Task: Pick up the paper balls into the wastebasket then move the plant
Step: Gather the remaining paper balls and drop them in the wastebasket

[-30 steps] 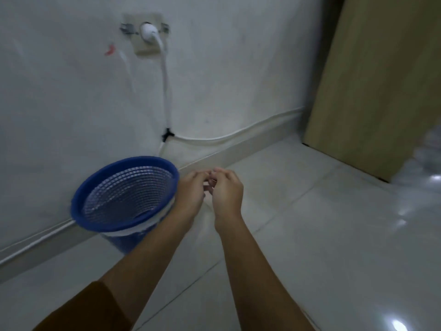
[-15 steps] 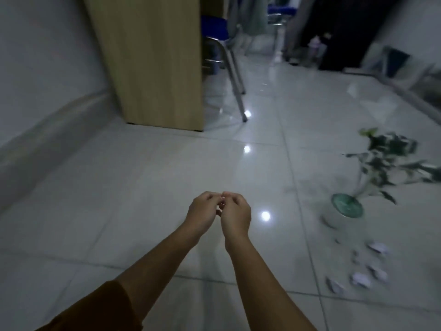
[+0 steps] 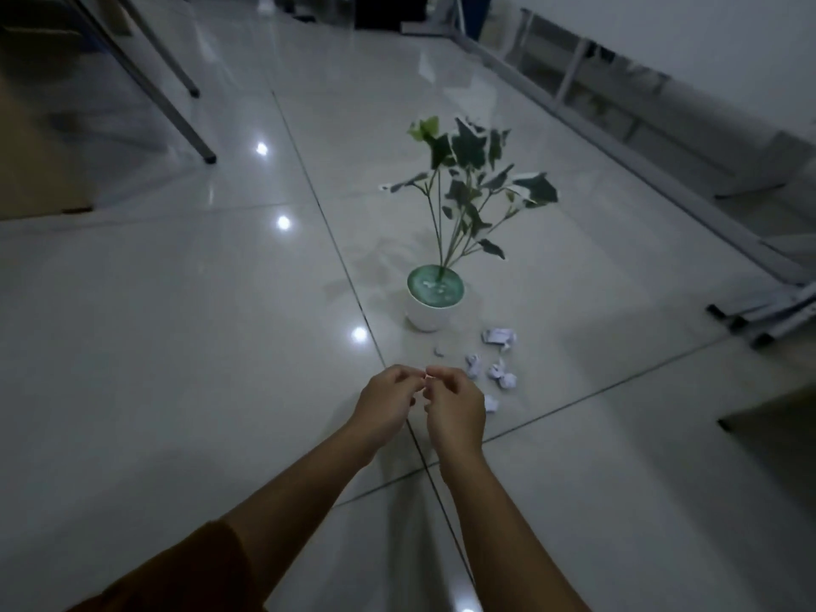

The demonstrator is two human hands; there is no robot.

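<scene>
A leafy plant stands upright in a white pot on the glossy tiled floor, ahead and slightly right. Several crumpled white paper balls lie on the floor just right of the pot and nearer to me; one is partly hidden behind my right hand. My left hand and my right hand hover side by side above the floor, fingers curled, fingertips nearly touching, nothing visible in them. The wastebasket is out of view.
Metal chair legs and a wooden panel stand at the far left. A low metal frame runs along the right wall, with folded metal legs on the floor at right. Ceiling lights glare off the tiles.
The view has swung right, away from the wall and the blue wastebasket, onto the plant and paper balls. My hands have kept their curled pose together in front of me.
</scene>
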